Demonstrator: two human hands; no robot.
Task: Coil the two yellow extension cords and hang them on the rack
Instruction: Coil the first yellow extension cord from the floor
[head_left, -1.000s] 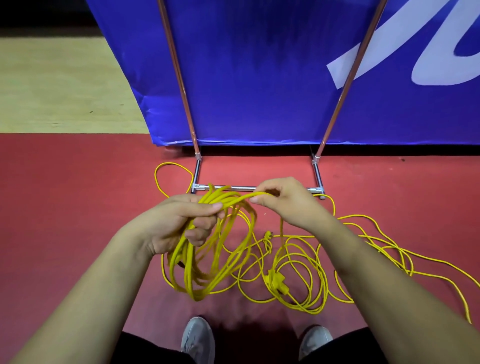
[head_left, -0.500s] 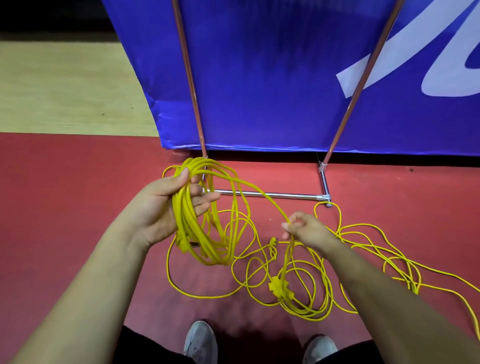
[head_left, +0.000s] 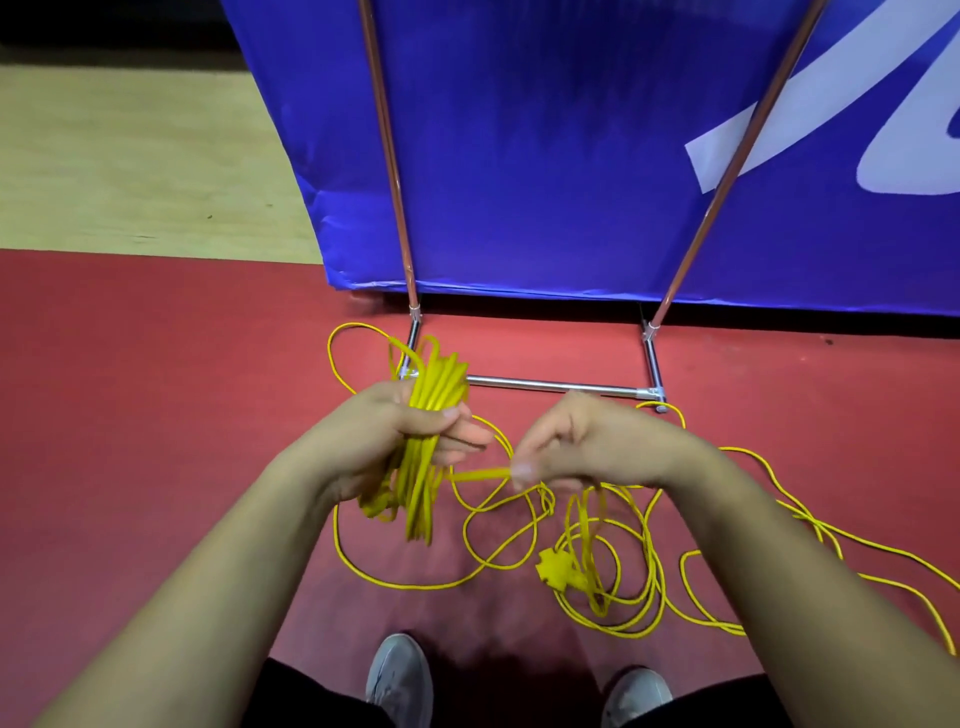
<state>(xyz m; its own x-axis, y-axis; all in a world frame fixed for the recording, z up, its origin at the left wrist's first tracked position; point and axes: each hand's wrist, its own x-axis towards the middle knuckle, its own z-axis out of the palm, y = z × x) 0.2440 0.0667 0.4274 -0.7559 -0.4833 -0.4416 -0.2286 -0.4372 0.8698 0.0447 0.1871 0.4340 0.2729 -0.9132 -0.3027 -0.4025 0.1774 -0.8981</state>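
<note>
Two hands sit close together without touching: our left hand (head_left: 410, 436) is wrapped round the coil (head_left: 435, 392), thumb clamped across the bundle, and our right hand (head_left: 587, 441) pinches a single strand (head_left: 478, 474) that runs from the coil to its curled fingers. Half a second ago the right hand was lower and further out, reaching into the loose cord, and now it has come up level with the left. The left hand's fingers were spread then and have since closed on the bundle. We read this as one more loop being carried to the coil, so the first cord looks well into coiling but unfinished, and nothing hangs yet. Much loose cord (head_left: 647, 571) lies in tangled loops on the red floor (head_left: 156, 415) ahead of our shoes (head_left: 400, 675) and away to the right, with a plug (head_left: 558, 569) among them. Beyond the hands stands the rack (head_left: 556, 385), its bottom bar on the floor and two uprights rising before a blue banner (head_left: 545, 156). The right fingertips are blurred, so the exact pinch is unclear. The rack's top is cut off above and the cord leaves the frame at right. We cannot tell where one cord ends and the other begins
</note>
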